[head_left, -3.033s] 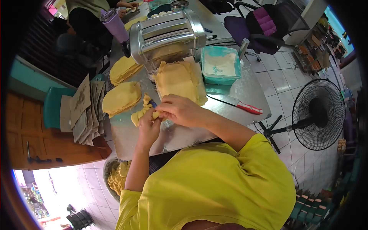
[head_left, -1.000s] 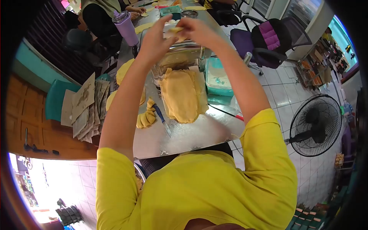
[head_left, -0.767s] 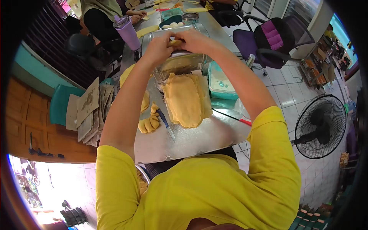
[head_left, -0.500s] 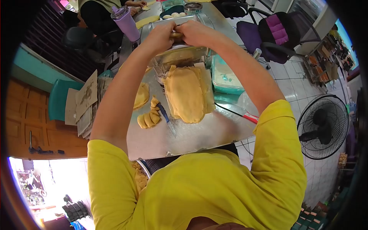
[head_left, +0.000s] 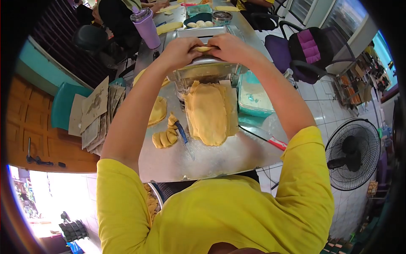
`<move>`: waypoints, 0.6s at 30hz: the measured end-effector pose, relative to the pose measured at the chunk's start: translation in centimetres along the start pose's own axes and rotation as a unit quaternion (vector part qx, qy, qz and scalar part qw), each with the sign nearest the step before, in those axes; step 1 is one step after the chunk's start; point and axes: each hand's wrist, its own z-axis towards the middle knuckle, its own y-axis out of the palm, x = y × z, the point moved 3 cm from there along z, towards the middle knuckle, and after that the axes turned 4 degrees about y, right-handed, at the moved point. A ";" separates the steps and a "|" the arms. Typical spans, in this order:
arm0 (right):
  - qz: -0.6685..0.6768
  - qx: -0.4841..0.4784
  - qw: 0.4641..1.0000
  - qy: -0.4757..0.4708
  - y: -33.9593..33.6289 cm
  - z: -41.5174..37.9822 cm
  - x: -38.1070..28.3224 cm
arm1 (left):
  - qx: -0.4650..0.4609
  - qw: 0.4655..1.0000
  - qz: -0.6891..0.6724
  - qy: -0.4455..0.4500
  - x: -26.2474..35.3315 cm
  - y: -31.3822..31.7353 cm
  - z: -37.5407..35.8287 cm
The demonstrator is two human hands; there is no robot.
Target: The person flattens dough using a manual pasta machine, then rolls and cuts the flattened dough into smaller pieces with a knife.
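Note:
My left hand (head_left: 181, 51) and my right hand (head_left: 230, 47) both grip a small piece of yellow dough (head_left: 204, 49), one at each end. They hold it over the top of a metal dough roller machine (head_left: 205, 69). Below the machine, nearest me, lies a stack of flat dough sheets (head_left: 208, 114) on a board. Left of the stack are cut dough pieces (head_left: 164, 139), a knife (head_left: 182, 133) with a blue handle, and a larger dough lump (head_left: 157, 111) partly behind my left forearm. My fingertips on the dough are partly hidden.
A teal tub (head_left: 255, 99) of white powder stands right of the stack, with a red-handled tool (head_left: 277, 143) nearby. Left of the machine is a purple tumbler (head_left: 146, 28). Beyond it sit a bowl of pale balls (head_left: 199, 24) and other people. A fan (head_left: 352, 152) stands at right.
The view has shifted, so the table sits lower in the picture. My hands have spread slightly apart, and more of the dough between them shows.

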 end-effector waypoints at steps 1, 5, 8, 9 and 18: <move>0.046 -0.001 0.999 0.017 -0.1 -0.4 0.0 | 0.015 0.999 -0.041 -0.019 0.3 0.0 -0.2; 0.005 0.058 0.998 -0.029 0.2 -0.4 -0.2 | 0.001 0.999 0.019 -0.048 0.5 0.6 0.3; -0.035 0.015 0.999 -0.004 0.9 0.2 -0.2 | -0.022 0.995 0.092 -0.041 -0.1 1.2 0.8; -0.042 0.009 0.999 0.002 0.8 0.3 -0.2 | -0.023 0.995 0.091 -0.043 -0.1 1.0 0.9; -0.002 0.030 0.999 0.015 0.9 0.3 -0.1 | 0.022 0.999 0.016 0.028 -0.4 0.8 0.1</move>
